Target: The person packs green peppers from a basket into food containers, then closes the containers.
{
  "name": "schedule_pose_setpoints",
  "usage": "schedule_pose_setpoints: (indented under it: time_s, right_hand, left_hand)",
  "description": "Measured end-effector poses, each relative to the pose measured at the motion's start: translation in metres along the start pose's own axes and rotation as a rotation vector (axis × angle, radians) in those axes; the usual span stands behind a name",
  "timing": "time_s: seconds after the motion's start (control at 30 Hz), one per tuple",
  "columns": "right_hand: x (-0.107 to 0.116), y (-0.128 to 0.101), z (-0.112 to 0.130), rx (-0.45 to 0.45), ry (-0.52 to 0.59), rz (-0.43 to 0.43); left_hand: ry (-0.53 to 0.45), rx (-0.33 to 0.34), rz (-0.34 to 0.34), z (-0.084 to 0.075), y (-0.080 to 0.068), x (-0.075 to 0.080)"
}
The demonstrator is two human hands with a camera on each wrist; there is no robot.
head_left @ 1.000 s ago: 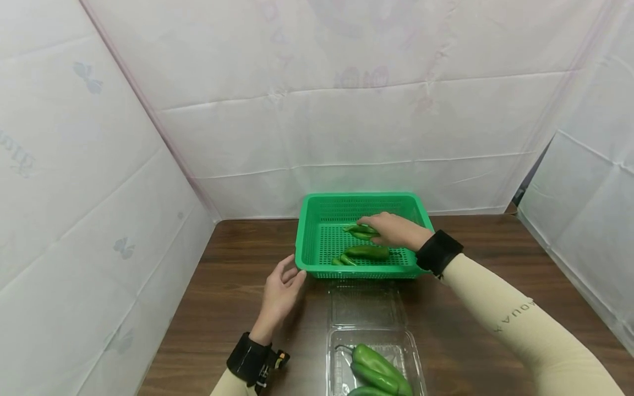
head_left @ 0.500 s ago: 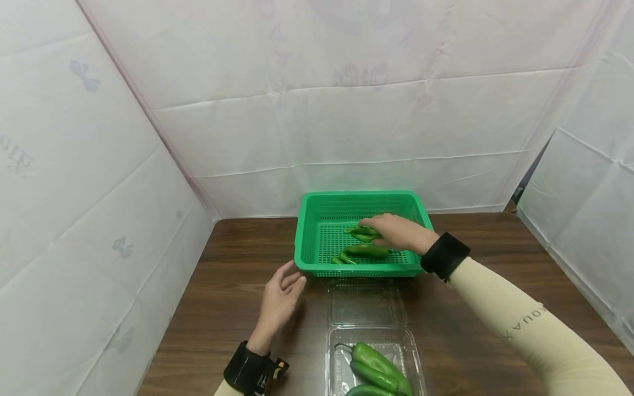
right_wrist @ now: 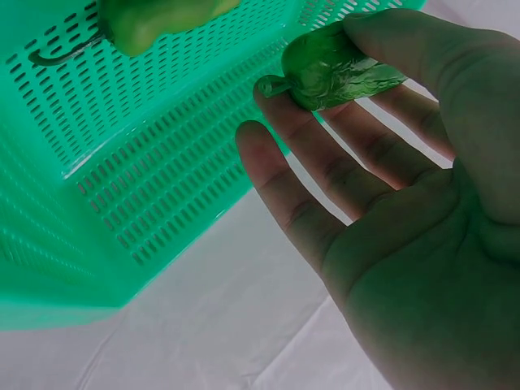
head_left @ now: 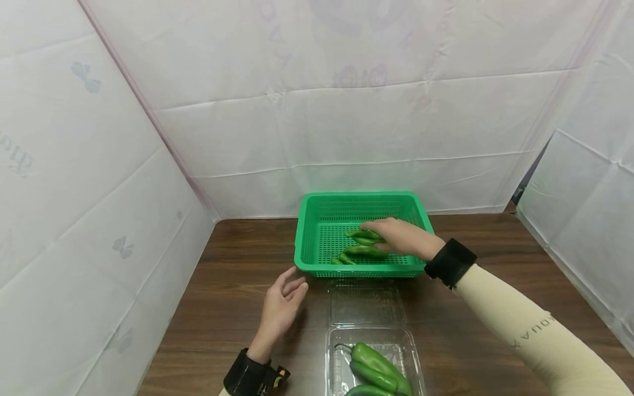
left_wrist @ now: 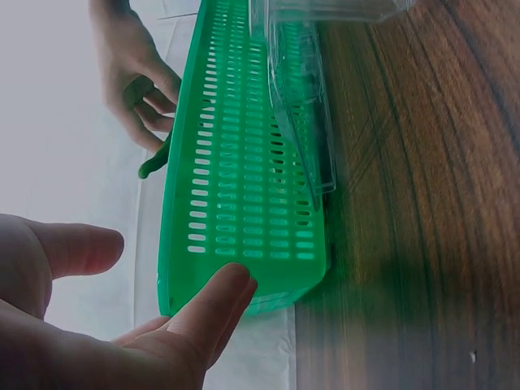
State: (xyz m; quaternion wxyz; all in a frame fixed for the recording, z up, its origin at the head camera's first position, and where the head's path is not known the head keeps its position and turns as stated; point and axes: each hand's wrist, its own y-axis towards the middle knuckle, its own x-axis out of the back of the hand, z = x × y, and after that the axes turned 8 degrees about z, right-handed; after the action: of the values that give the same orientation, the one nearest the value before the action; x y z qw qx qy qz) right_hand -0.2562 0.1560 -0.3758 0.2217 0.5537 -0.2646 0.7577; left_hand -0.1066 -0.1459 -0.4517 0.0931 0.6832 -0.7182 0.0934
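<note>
Grip, right hand (head_left: 402, 237): we record it reaching into the green perforated plastic basket (head_left: 317, 258), thumb and forefinger pinching a small green pepper (right_wrist: 337, 67); the other fingers (right_wrist: 292, 199) are spread nearly straight below it. The forearm, in a cream sleeve (head_left: 525, 330) with a black wrist strap (head_left: 451, 262), crosses in from the right.

Grip, left hand (head_left: 282, 305): we record it open, fingers relaxed and holding nothing, hovering just beside the basket's near left corner. We cannot tell whether a fingertip (left_wrist: 223, 284) touches the basket wall.

Basket contents: a second green pepper (head_left: 365, 251) lies on the floor of the basket, just below the right hand, near the front wall.

Surface: a dark wood-grain tabletop (head_left: 223, 308) carries the basket at its far middle. In front of the basket sits a clear plastic clamshell box (head_left: 411, 352), lid laid open toward the basket, with larger green peppers (head_left: 376, 366) in its near half.

Room: white sheeting (head_left: 346, 121) hangs on three sides.

Hidden or unclear: the clamshell box and its peppers are cut off by the lower edge of the head view; the right hand covers most of the pinched pepper there.
</note>
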Motion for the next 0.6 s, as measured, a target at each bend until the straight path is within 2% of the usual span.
schedule_pose_setpoints:
  time_s: [0.2, 0.6]
  right_hand:
    - [-0.002, -0.005, 0.003, 0.014, 0.008, -0.025]
    - [-0.004, -0.015, 0.007, 0.062, 0.004, -0.070]
  left_hand:
    - [-0.006, 0.015, 0.001, 0.003, -0.004, -0.003]
    - [-0.007, 0.000, 0.033, 0.008, -0.013, -0.009]
